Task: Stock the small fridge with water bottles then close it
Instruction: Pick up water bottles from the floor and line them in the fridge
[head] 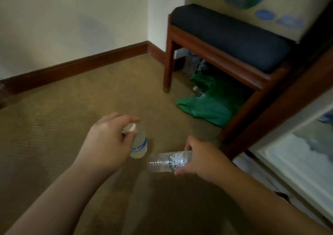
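Both forearms reach forward from the bottom edge over the tan carpet [54, 119]. The left hand [106, 144] is palm-down, wrist slightly bent, its fingers pinching the white cap end of a blue-labelled water bottle [138, 144] that hangs near upright just above the floor. The right hand [203, 161] is turned inward, fingers and thumb wrapped around a clear green-labelled bottle [169, 161] held on its side, base pointing toward the other bottle; the two bottles are close but apart. To the right, the open small fridge [295, 155] shows its pale interior. Farther back, a green bag [210, 106] with another bottle lies under a dark-cushioned wooden bench [230, 34], which carries a cardboard box [252, 0].
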Available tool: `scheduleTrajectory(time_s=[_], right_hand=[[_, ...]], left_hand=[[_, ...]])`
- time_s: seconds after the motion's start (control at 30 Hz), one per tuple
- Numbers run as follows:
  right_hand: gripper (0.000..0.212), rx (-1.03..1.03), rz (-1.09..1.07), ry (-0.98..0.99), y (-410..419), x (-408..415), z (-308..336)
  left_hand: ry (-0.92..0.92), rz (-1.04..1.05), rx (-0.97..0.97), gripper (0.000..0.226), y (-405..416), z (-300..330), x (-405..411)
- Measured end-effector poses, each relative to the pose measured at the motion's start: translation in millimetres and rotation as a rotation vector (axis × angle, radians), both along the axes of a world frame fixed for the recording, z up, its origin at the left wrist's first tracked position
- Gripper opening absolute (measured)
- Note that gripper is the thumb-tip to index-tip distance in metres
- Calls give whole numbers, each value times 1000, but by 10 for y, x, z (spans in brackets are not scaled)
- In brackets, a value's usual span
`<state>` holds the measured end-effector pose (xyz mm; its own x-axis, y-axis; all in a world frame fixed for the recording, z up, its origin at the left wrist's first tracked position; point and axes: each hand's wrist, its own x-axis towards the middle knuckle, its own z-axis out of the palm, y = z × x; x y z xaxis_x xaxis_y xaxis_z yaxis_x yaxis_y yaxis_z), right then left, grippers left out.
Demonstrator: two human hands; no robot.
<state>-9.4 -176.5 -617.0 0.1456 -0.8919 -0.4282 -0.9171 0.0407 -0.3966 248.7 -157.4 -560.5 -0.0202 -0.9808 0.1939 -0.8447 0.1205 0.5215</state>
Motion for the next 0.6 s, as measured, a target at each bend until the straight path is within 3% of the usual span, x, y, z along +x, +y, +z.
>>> scheduleTrajectory(time_s=[0.3, 0.4, 0.6], right_hand=[[57, -213, -318, -98, 960, -1206, 1307], [64, -269, -424, -117, 1254, -1571, 1553], [58, -441, -674, -195, 1724, -2178, 1782]], left_hand=[[29, -464, -86, 26, -174, 1054, -1343], [13, -632, -84, 25, -126, 1328, -1794], [-23, -823, -126, 28, 81, 1596, -2468]])
